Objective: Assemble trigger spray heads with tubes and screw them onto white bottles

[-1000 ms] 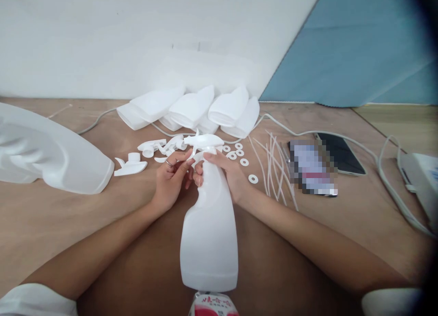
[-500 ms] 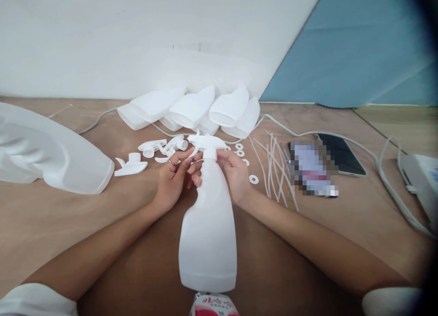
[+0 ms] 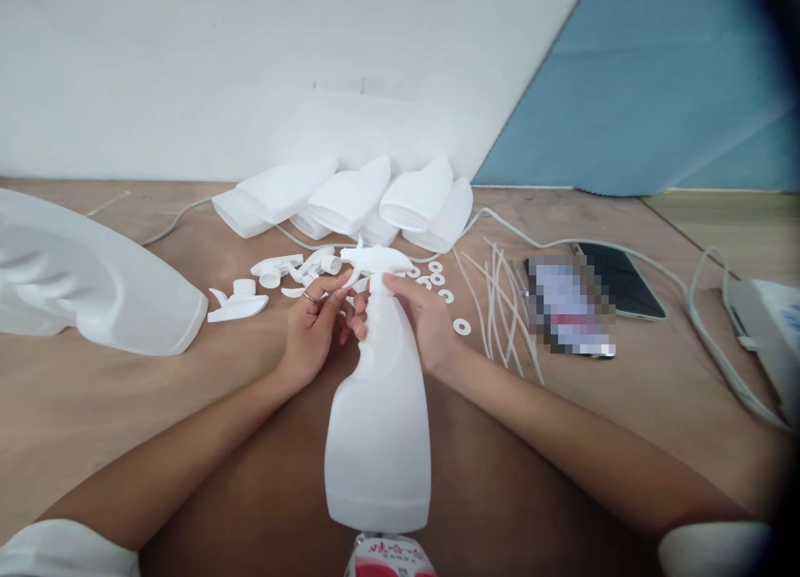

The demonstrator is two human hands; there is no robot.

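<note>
The white bottle [image 3: 378, 427] is right before us, base nearest, with the spray head [image 3: 382, 260] at its neck, our right hand [image 3: 426, 314] curled around that neck, our left hand [image 3: 317, 323] (finger and thumb nearly together) pinching the trigger [image 3: 355, 275], and washers [image 3: 456, 328] lying beyond on the desk [image 3: 156, 402].

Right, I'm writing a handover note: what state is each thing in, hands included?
Held spray bottle, trigger head on top, tightness unclear
Left hand, fingers bent at the trigger head, grip unclear
Right hand, curled around the bottle's neck
Loose trigger heads, lying unattached
Back bottles, lying down
Left-side bottles, lying down
Washers, scattered flat
Dip tubes, loosely crossed
Front phone, screen lit
Rear phone, screen dark
Cable, slack
</note>
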